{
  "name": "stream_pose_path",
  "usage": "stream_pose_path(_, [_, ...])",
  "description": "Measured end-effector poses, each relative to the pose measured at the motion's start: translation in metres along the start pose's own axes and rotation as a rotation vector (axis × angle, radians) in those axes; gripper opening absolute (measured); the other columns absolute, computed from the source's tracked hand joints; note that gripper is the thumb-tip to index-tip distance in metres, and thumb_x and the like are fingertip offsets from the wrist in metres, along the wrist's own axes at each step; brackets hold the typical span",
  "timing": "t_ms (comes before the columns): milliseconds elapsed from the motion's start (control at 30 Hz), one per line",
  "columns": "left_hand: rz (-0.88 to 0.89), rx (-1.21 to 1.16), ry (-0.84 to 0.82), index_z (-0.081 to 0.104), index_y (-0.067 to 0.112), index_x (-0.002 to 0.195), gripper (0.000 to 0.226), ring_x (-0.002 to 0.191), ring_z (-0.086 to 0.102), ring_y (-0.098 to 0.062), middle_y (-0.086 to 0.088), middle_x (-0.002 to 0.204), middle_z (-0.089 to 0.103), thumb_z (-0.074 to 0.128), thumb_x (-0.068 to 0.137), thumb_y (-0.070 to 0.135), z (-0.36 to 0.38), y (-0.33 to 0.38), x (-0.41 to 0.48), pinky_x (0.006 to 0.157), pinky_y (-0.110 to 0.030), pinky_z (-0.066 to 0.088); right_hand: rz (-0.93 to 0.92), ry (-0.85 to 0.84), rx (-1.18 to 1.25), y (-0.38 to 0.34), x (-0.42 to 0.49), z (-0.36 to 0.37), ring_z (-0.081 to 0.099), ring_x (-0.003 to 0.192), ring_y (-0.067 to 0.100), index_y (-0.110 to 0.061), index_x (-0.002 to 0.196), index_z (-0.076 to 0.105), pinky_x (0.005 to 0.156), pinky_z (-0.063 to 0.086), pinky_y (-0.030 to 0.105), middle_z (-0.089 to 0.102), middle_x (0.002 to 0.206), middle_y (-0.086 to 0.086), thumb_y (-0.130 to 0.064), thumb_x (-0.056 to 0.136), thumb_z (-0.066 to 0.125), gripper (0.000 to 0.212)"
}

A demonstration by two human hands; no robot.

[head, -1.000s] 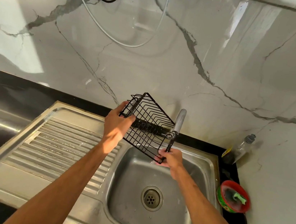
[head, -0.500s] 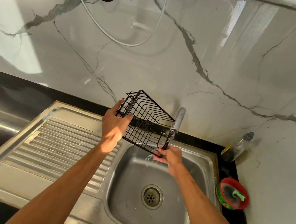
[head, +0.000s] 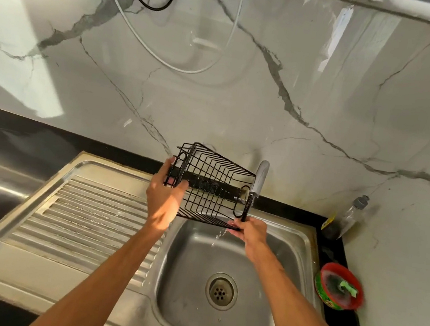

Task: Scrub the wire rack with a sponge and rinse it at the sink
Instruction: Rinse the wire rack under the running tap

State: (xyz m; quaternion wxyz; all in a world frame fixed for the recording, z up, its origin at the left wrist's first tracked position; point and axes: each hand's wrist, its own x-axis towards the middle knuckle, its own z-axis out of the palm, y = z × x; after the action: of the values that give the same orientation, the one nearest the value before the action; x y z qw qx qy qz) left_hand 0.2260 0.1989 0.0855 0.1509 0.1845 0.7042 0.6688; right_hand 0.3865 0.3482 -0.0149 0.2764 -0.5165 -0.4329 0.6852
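A black wire rack [head: 214,179] is held in the air over the back edge of the steel sink [head: 218,316], under the grey tap [head: 259,178]. My left hand [head: 164,200] grips the rack's left end. My right hand [head: 250,231] holds its lower right corner, and water trickles down from there into the basin. A green sponge [head: 348,287] lies in a red bowl [head: 339,287] on the counter to the right of the sink. Neither hand touches the sponge.
A ribbed steel draining board [head: 85,222] lies left of the basin. A plastic bottle [head: 343,220] stands in the back right corner by the marble wall. Black counter runs along both sides. A white hose and a black cable hang on the wall above.
The rack has turned and lifted a little, with its left end higher. Water now runs off near my right hand. Both hands keep their hold.
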Motion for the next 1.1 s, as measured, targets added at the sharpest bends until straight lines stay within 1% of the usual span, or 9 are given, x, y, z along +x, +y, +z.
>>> stream_pose_path(133, [-0.162, -0.090, -0.092, 0.027, 0.034, 0.151, 0.085, 0.129, 0.052, -0.037, -0.007, 0.138, 0.042, 0.070, 0.088, -0.002, -0.012, -0.026, -0.011, 0.093, -0.048, 0.054, -0.078, 0.144, -0.027, 0.003, 0.002, -0.004, 0.074, 0.086, 0.022, 0.000, 0.107, 0.068, 0.069, 0.061, 0.027, 0.073, 0.098, 0.015, 0.006, 0.090, 0.064, 0.018])
stream_pose_path(233, [-0.264, 0.005, -0.310, 0.016, 0.044, 0.148, 0.098, 0.133, 0.046, -0.040, -0.019, 0.148, 0.041, 0.080, 0.076, 0.025, -0.031, -0.043, -0.014, 0.111, -0.065, 0.037, -0.137, 0.242, -0.067, 0.004, 0.006, -0.010, 0.074, 0.083, 0.020, -0.002, 0.107, 0.069, 0.073, 0.062, 0.030, 0.074, 0.096, 0.012, 0.005, 0.090, 0.065, 0.019])
stream_pose_path(333, [-0.340, 0.073, -0.406, 0.013, 0.042, 0.156, 0.124, 0.141, 0.039, -0.040, -0.019, 0.155, 0.038, 0.084, 0.054, 0.050, -0.039, -0.043, -0.012, 0.115, -0.060, 0.028, -0.214, 0.287, -0.153, 0.001, 0.008, -0.012, 0.073, 0.080, 0.018, -0.002, 0.110, 0.069, 0.077, 0.062, 0.034, 0.073, 0.092, 0.009, 0.004, 0.090, 0.065, 0.021])
stream_pose_path(433, [-0.338, 0.135, -0.421, 0.020, 0.038, 0.159, 0.123, 0.148, 0.027, -0.036, -0.013, 0.164, 0.023, 0.082, 0.054, 0.056, -0.045, -0.036, 0.001, 0.115, -0.056, 0.026, -0.330, 0.268, -0.263, -0.004, 0.006, -0.011, 0.071, 0.075, 0.014, -0.001, 0.111, 0.069, 0.067, 0.061, 0.025, 0.072, 0.091, 0.008, 0.003, 0.092, 0.062, 0.021])
stream_pose_path(533, [-0.366, 0.258, -0.635, 0.024, 0.039, 0.158, 0.129, 0.137, 0.041, -0.029, -0.008, 0.157, 0.037, 0.083, 0.046, 0.066, -0.045, -0.023, 0.014, 0.104, -0.050, 0.037, -0.417, 0.240, -0.350, -0.008, 0.009, -0.008, 0.072, 0.079, 0.016, -0.003, 0.107, 0.071, 0.071, 0.063, 0.033, 0.074, 0.092, 0.009, 0.001, 0.093, 0.062, 0.017])
stream_pose_path(700, [-0.308, 0.473, -0.858, 0.024, 0.038, 0.158, 0.104, 0.138, 0.038, -0.031, -0.010, 0.162, 0.030, 0.086, 0.074, 0.037, -0.017, -0.014, 0.016, 0.109, -0.054, 0.034, -0.493, 0.201, -0.459, -0.013, 0.014, -0.001, 0.072, 0.082, 0.014, -0.008, 0.106, 0.074, 0.078, 0.062, 0.041, 0.073, 0.087, 0.000, 0.000, 0.090, 0.067, 0.019])
stream_pose_path(900, [-0.060, 0.520, -0.517, 0.038, 0.033, 0.153, 0.079, 0.094, 0.061, -0.008, -0.004, 0.122, 0.062, 0.078, 0.085, 0.025, 0.001, -0.025, 0.013, 0.087, -0.034, 0.054, -0.394, 0.154, -0.184, -0.024, 0.015, 0.000, 0.073, 0.084, 0.016, -0.012, 0.113, 0.067, 0.071, 0.063, 0.029, 0.071, 0.103, 0.004, -0.001, 0.089, 0.069, 0.026])
stream_pose_path(1000, [-0.007, 0.545, -0.422, 0.037, 0.034, 0.154, 0.079, 0.093, 0.061, -0.008, -0.004, 0.128, 0.060, 0.076, 0.086, 0.031, 0.008, -0.020, 0.013, 0.085, -0.029, 0.049, -0.208, 0.029, -0.093, -0.015, 0.012, 0.006, 0.074, 0.090, 0.025, -0.016, 0.109, 0.062, 0.075, 0.063, 0.040, 0.072, 0.103, 0.009, -0.015, 0.098, 0.060, 0.011])
stream_pose_path(1100, [0.023, 0.623, -0.401, 0.033, 0.040, 0.155, 0.084, 0.112, 0.061, -0.019, -0.007, 0.141, 0.057, 0.077, 0.083, 0.038, 0.012, -0.015, 0.011, 0.101, -0.041, 0.050, -0.045, -0.028, -0.030, -0.022, 0.015, 0.012, 0.073, 0.091, 0.036, 0.000, 0.110, 0.060, 0.066, 0.063, 0.038, 0.072, 0.099, 0.023, -0.010, 0.102, 0.053, 0.014])
